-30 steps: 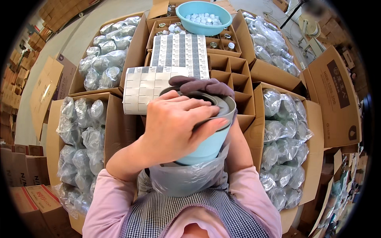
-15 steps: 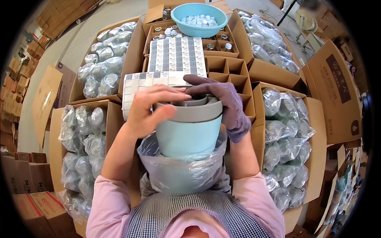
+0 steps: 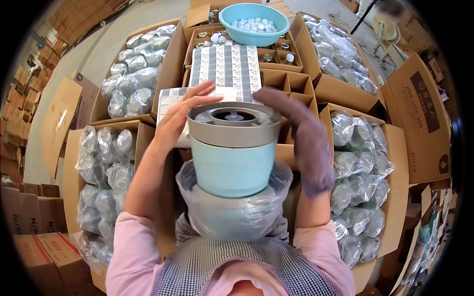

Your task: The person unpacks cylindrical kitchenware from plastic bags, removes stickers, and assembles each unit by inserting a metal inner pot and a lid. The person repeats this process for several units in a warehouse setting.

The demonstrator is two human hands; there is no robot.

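both hands flank the container, the bare left hand with fingers spread loosely by its rim, the gloved right hand blurred yet plainly apart from the other, its fingers extended; whether either touches the rim i cannot tell. among the largest things, open cartons at both sides are packed with goods in clear wrap. an upright printed carton at far right bears a dark panel with a pale emblem and lettering, plus more dark print below. smaller red-banded cartons at lower left carry printing too. ahead sits a light blue basin. upright at the person's lap, the light blue container with its grey collar stands in a clear plastic bag. behind it lies a label sheet, grey and white blocks repeating in columns, its print too fine to read. smallest are the white caps heaped inside the basin.
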